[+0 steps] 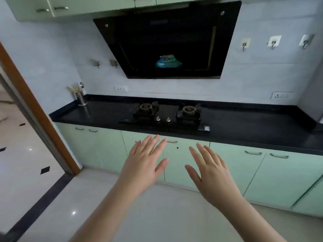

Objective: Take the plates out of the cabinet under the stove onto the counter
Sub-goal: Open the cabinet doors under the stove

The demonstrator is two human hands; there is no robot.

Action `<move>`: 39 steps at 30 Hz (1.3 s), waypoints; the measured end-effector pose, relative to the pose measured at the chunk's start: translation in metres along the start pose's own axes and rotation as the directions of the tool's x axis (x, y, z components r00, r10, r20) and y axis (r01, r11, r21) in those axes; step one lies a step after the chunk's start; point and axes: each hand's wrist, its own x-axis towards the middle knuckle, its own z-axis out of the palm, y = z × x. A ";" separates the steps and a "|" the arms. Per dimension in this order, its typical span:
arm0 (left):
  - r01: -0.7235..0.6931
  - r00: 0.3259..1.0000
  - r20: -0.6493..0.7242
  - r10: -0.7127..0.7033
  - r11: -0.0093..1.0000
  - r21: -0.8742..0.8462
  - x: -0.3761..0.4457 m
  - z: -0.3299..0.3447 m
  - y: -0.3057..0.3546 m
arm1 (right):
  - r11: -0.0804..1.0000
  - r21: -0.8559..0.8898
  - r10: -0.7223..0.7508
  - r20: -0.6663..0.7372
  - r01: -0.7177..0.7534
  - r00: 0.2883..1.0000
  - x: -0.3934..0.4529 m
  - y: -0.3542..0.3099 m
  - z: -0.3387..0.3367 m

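Plates stay hidden (doors closed) because your left hand (143, 165) and right hand (212, 173) hover empty, fingers spread, before the cabinet (185, 165) under the stove (166, 114).

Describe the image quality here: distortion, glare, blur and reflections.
Head view: wide-angle bending curves the door frame and counter edge; soft overall, with the left hand and right hand slightly blurred; ceiling-light glints on the glossy floor; the black range hood glass mirrors the room.
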 end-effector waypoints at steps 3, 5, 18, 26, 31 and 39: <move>0.030 0.999 -0.033 -0.029 1.000 0.010 0.011 0.015 -0.035 | 1.000 0.018 0.011 -0.035 -0.010 0.999 0.033 -0.009 0.019; 0.042 0.999 -0.030 -0.041 0.999 0.010 0.023 0.027 -0.063 | 1.000 0.027 0.017 -0.030 -0.016 0.999 0.058 -0.018 0.032; 0.065 0.996 0.071 -0.057 0.991 -0.113 0.113 0.110 -0.165 | 0.994 0.021 0.102 0.038 -0.103 0.994 0.170 -0.044 0.099; 0.021 0.991 0.134 -0.011 0.997 -0.079 0.189 0.190 -0.168 | 0.990 0.023 0.135 0.074 -0.137 0.988 0.239 0.014 0.144; 0.009 0.975 0.220 -0.003 1.000 -0.022 0.227 0.224 -0.169 | 0.989 0.014 0.142 0.106 -0.145 0.984 0.283 0.054 0.169; 0.063 0.956 0.287 -0.063 0.998 0.007 0.254 0.261 -0.182 | 0.997 -0.021 0.077 0.167 -0.074 0.983 0.345 0.072 0.207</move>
